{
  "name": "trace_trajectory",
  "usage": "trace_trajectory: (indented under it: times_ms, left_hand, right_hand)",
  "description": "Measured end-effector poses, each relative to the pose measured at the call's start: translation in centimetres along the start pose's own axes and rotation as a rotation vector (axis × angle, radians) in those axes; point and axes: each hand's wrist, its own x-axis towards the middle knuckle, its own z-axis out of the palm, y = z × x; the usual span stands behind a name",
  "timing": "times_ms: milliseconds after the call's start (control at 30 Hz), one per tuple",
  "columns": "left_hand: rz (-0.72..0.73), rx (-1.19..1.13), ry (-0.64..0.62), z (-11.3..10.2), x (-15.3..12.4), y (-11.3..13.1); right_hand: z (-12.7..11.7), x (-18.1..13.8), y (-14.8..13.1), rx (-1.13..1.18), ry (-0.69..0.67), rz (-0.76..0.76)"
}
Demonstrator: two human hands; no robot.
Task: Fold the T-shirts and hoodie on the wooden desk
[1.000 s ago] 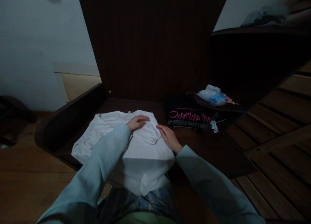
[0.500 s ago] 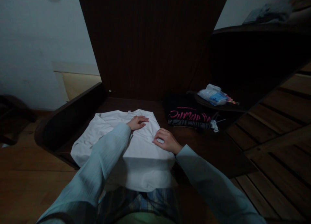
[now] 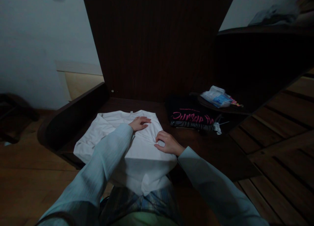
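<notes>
A white long-sleeved shirt [image 3: 144, 150] lies spread on the dark wooden bench, its collar toward the back and its lower edge hanging over the front. My left hand [image 3: 139, 123] rests flat on the upper part of the shirt, fingers stretched out. Near the shirt's right side, my right hand [image 3: 169, 143] has thumb and forefinger curled close together on the fabric. Creases run toward those fingertips. A small fold of cloth sticks up at the hanging lower part.
Right of the shirt lies a folded black garment [image 3: 181, 108] with pink lettering. Beyond it, a clear plastic packet [image 3: 217, 96] sits on a small shelf. The bench's raised left arm [image 3: 71, 106] borders the shirt's side. Wooden slats [image 3: 282, 147] stand at the right.
The view has shifted slightly. My right thumb and forefinger sit a little farther apart at the tips. The shirt's hanging lower edge now has a fold; my left hand stays put.
</notes>
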Motion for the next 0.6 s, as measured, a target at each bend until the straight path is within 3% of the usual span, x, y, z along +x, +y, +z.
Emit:
trace_trajectory:
  times_ms: [233, 600]
  left_hand:
    - [0.003, 0.017, -0.005, -0.01, 0.00, 0.07]
    - [0.048, 0.093, -0.001, 0.13, 0.06, -0.15]
  right_hand:
    - [-0.06, -0.04, 0.01, 0.041, 0.027, -0.002]
    - [-0.23, 0.01, -0.68, -0.119, 0.054, -0.115]
